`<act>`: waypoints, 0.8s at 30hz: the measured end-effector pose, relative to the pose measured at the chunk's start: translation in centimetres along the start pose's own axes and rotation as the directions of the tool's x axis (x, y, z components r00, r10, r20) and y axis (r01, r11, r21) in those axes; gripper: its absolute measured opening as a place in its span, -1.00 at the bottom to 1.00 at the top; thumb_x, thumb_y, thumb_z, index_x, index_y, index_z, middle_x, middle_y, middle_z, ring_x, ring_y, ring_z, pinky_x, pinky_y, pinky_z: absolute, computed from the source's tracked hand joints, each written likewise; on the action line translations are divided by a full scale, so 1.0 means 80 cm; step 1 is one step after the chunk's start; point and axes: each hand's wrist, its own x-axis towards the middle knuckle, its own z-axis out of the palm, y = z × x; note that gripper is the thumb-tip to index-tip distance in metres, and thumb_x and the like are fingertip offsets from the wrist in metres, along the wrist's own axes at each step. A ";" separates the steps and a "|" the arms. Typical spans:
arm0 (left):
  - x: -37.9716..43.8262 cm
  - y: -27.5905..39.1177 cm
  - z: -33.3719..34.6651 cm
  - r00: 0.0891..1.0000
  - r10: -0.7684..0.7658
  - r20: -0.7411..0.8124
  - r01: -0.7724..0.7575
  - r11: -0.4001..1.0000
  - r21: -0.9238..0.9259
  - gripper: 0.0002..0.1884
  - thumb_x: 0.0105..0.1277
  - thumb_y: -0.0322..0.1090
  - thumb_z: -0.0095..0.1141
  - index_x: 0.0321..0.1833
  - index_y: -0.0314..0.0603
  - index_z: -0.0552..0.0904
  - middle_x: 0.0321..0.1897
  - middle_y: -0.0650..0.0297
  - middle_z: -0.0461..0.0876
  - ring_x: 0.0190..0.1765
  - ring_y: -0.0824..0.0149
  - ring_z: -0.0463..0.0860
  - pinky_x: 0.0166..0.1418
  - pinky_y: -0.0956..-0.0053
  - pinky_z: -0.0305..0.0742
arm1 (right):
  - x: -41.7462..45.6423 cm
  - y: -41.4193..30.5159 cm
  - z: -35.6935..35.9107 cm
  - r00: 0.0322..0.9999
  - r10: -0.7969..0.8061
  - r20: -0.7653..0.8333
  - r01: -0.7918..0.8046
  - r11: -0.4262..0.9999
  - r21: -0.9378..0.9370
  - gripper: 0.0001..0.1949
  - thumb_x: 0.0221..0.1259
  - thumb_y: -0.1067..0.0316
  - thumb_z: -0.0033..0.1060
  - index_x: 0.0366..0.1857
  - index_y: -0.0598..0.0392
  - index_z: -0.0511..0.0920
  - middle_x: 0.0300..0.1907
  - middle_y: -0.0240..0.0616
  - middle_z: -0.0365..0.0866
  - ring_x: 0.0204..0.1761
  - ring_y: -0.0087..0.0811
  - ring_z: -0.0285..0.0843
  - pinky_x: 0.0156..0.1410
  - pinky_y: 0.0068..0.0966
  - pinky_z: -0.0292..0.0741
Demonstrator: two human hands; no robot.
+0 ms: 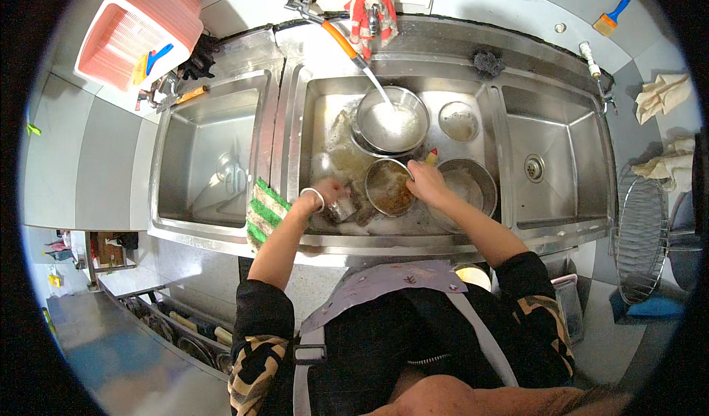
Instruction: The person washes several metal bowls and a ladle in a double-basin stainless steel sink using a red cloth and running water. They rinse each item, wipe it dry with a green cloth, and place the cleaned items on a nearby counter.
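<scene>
My right hand [425, 182] grips the rim of a round metal pot [389, 188] holding murky brownish liquid. To its left, my left hand [328, 190] is blurred, right at a small shiny metal container [341, 210]; whether its fingers hold it is unclear. Both hands are inside the middle basin of a stainless steel sink [332, 89]. Behind the pot, water runs from an orange-sleeved spout [339, 38] into a wide steel bowl [393, 120], which rests on another vessel. A large round pan [487, 183] lies right of my right hand, and a round metal dish [458, 121] sits farther back.
Green-striped cloth [265, 214] drapes over the left divider. The left basin [207, 156] contains water and a scissors-like tool; the right basin [545, 139] has a drain. Behind are a pink plastic basket [177, 6], a red-and-white cloth [360, 6] on a tap, and a dark scrubber [488, 63].
</scene>
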 end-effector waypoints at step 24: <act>0.045 0.025 0.047 0.961 0.049 0.272 -0.198 0.808 0.556 -0.38 0.31 -0.18 0.28 0.42 -0.13 0.45 0.38 0.00 0.49 0.36 -0.03 0.52 0.37 0.04 0.46 | 0.003 -0.024 0.054 0.985 -0.078 0.153 0.101 0.983 -0.153 -0.68 0.26 0.46 0.05 0.09 0.15 0.58 0.05 -0.04 0.53 0.10 0.06 0.52 0.19 -0.09 0.51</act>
